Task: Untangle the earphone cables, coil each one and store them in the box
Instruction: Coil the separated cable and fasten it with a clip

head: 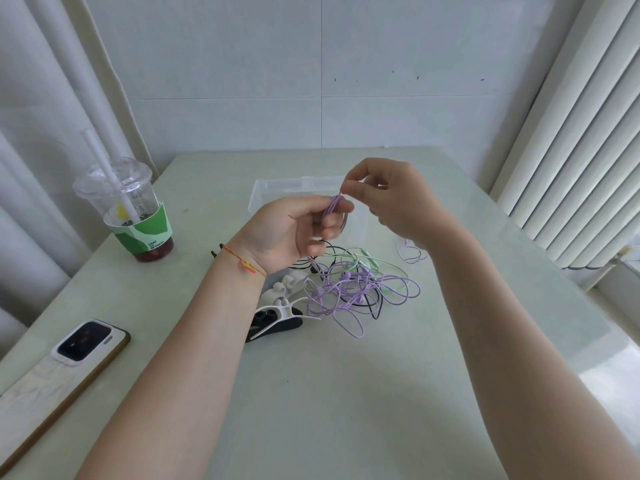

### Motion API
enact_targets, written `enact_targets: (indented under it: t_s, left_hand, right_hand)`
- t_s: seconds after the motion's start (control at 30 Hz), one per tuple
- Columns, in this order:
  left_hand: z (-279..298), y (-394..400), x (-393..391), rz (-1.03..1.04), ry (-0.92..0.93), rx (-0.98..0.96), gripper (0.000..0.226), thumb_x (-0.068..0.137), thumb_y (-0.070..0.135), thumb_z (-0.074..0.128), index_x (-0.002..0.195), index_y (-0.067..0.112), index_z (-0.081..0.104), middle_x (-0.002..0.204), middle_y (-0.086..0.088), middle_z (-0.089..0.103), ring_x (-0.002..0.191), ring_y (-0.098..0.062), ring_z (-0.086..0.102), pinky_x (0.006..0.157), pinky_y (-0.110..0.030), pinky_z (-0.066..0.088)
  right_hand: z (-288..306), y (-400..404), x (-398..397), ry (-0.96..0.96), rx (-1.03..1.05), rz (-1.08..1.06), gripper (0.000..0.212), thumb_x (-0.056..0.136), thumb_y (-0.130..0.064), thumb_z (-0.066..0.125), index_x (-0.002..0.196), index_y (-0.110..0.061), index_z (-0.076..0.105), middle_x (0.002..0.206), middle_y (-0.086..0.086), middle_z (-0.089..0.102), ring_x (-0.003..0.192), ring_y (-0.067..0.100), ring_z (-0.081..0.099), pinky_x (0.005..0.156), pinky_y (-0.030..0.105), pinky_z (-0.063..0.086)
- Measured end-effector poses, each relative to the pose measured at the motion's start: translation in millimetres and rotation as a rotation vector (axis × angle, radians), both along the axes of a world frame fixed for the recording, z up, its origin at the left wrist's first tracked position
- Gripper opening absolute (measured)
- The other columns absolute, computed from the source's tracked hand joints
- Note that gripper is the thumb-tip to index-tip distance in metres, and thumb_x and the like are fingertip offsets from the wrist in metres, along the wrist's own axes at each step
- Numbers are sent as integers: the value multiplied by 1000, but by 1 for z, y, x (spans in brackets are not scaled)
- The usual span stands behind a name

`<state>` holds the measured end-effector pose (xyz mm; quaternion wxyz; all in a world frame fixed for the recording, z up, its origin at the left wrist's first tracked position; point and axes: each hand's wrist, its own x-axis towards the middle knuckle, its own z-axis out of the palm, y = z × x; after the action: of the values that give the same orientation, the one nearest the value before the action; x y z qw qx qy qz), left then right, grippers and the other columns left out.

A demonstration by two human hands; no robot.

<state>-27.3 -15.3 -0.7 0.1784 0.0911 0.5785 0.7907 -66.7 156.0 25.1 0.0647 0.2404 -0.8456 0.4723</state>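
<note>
purple cable (333,211): light, soft, springy; left hand (294,230) holds the coil, right hand (391,199) pinches its end.
hold: near the coil, so loops from the pile (349,285) do not snag.

Off-task items around you

To your left stand a lidded plastic drink cup (122,206) with a straw (110,174) and green sleeve, and nearer you, a phone (55,372) lying face down.

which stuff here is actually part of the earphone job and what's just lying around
Part of the job:
purple cable, being wound round the left hand by the right hand
tangled pile of cables
clear box
cable clips, probably

Just lying about:
drink cup
phone
</note>
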Motion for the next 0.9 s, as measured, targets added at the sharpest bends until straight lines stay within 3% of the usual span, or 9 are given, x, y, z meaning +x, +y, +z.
enact_targets:
  t_s: [0.13, 0.27, 0.37, 0.53, 0.7, 0.8, 0.9]
  left_hand:
    - [3, 1, 1, 27, -33, 262, 23, 92, 22, 48, 89, 14, 69, 72, 5, 52, 63, -6, 50, 40, -15, 31]
    - [6, 2, 2, 115, -23, 407, 29, 92, 20, 48, 89, 15, 76, 91, 2, 72, 87, -11, 71, 44, -17, 47]
    - [6, 2, 3, 114, -16, 461, 25, 93, 18, 48, 97, 12, 73, 115, -5, 71, 112, -20, 65, 53, -20, 55]
    - [4, 3, 1, 120, -18, 489, 22, 98, 16, 46, 109, 10, 63, 129, -8, 64, 125, -25, 57, 60, -22, 57]
    - [1, 1, -2, 189, 43, 396, 23, 101, 18, 44, 115, 13, 61, 131, -5, 63, 125, -21, 57, 68, -22, 58]
    - [-3, 0, -7, 304, 123, 251, 23, 102, 18, 43, 112, 14, 63, 122, -2, 68, 119, -18, 61, 72, -26, 56]
    - [-7, -1, -10, 427, 235, -7, 22, 101, 15, 45, 109, 13, 66, 113, -2, 71, 111, -18, 66, 67, -24, 51]
  right_hand:
    - [-5, -7, 1, -47, 2, 30, 16, 97, -21, 55, 87, -20, 67, 63, 0, 55, 43, 6, 42, 44, 14, 33]
    - [-7, -11, 7, -100, 96, 61, 29, 99, -22, 47, 73, -22, 58, 52, -11, 57, 39, 7, 44, 40, 13, 33]
    - [-8, -14, 10, -141, 164, 59, 35, 100, -22, 45, 66, -18, 55, 40, -15, 52, 37, 5, 41, 42, 15, 35]
    - [-9, -16, 12, -180, 209, 61, 35, 99, -19, 42, 67, -17, 55, 56, -10, 58, 48, 14, 45, 53, 25, 39]
    - [-9, -17, 12, -163, 326, 93, 29, 99, -24, 45, 86, -5, 62, 63, -3, 60, 55, 17, 49, 59, 27, 41]
    - [-8, -16, 11, -141, 404, 74, 26, 98, -31, 50, 87, -12, 66, 62, -4, 58, 54, 14, 49, 55, 25, 39]
    - [-6, -14, 10, -137, 408, 77, 16, 93, -24, 57, 85, -17, 70, 63, -2, 53, 56, 16, 47, 57, 27, 38]
